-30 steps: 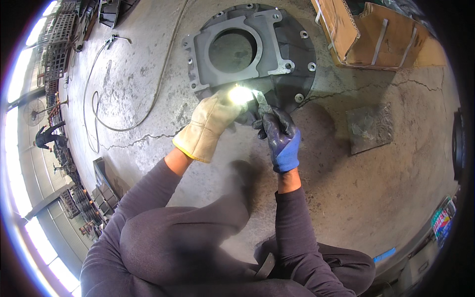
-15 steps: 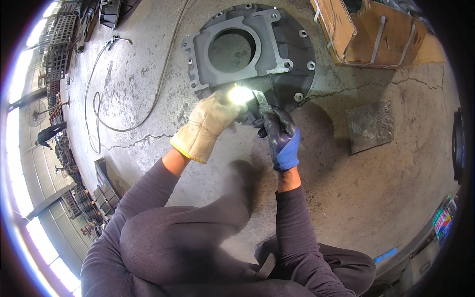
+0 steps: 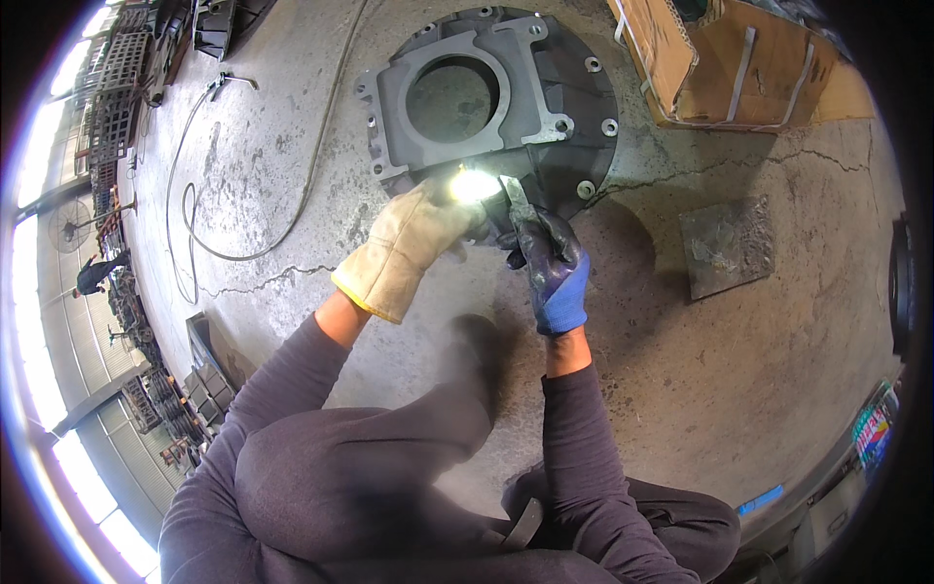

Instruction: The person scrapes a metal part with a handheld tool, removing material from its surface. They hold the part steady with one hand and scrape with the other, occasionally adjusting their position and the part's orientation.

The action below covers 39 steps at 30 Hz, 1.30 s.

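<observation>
My left hand point(image 3: 413, 243), in a cream work glove with a yellow cuff edge, is closed around a small lit lamp point(image 3: 474, 185). The glare hides the lamp's shape and some of the fingertips. Just to its right, my right hand point(image 3: 550, 268) wears a blue glove with a black coating. Its fingers pinch a flat, grey metal strip point(image 3: 520, 200) that points up toward the glare. Both hands are at the near edge of a big round dark-grey metal housing point(image 3: 564, 83), which has a raised squarish flange, a round central opening and bolt holes. Whether the strip touches the housing, I cannot tell.
A strapped cardboard box point(image 3: 749, 83) stands at the upper right, with a flat clear plastic bag point(image 3: 727, 248) below it. On the left, an air hose point(image 3: 311, 185) loops over the cracked concrete floor point(image 3: 263, 321). Another person point(image 3: 95, 274) is far off at the left.
My hands, the lamp and the metal strip stay almost in place. The distant person at the left has changed posture, with an arm now showing.
</observation>
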### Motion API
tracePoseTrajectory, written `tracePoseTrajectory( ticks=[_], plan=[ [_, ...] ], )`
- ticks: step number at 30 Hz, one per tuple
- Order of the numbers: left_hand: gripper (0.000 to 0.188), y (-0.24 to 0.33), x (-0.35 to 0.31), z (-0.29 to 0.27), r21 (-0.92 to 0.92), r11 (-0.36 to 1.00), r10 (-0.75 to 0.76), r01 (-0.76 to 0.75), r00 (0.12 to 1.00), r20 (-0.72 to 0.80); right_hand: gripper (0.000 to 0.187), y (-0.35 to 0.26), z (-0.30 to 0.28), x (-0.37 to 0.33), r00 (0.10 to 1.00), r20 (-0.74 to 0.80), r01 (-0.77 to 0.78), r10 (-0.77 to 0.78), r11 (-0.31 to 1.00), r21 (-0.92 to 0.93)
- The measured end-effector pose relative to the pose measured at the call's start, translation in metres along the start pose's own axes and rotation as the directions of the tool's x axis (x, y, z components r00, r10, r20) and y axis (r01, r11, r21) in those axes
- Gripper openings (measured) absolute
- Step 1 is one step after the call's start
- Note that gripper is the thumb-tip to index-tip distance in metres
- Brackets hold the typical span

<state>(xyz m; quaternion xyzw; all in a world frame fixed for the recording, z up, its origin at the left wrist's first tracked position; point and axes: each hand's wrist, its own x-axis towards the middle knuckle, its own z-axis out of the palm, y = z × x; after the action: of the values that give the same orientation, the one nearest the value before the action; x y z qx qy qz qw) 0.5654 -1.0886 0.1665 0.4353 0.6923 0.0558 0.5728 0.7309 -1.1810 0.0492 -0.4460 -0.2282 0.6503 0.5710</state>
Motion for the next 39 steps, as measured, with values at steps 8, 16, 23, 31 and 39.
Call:
tracePoseTrajectory(
  ticks=[8,16,23,31,39],
  plan=[
    [0.041,0.007,-0.004,0.001,0.017,1.000,-0.021,0.021,1.000,0.017,0.032,-0.007,0.004,0.000,0.999,-0.029,-0.030,0.029,0.999,-0.036],
    [0.046,-0.001,0.001,0.000,0.010,0.998,0.058,-0.058,0.998,0.037,0.037,-0.018,0.013,0.001,0.986,-0.069,0.141,-0.153,0.979,-0.150],
    [0.048,-0.016,0.008,-0.010,0.329,0.911,0.203,-0.247,0.965,0.163,0.040,-0.016,0.013,0.011,0.949,-0.012,0.285,-0.316,0.868,-0.407],
    [0.039,-0.003,0.004,-0.021,0.819,0.377,0.183,-0.433,0.902,0.392,0.041,-0.009,0.024,0.003,1.000,-0.019,0.000,0.001,0.999,0.043],
    [0.039,0.001,0.000,-0.020,0.784,0.444,0.202,-0.434,0.901,0.385,0.041,-0.016,0.031,-0.001,0.997,-0.070,0.036,-0.028,0.993,0.112]
  ],
)
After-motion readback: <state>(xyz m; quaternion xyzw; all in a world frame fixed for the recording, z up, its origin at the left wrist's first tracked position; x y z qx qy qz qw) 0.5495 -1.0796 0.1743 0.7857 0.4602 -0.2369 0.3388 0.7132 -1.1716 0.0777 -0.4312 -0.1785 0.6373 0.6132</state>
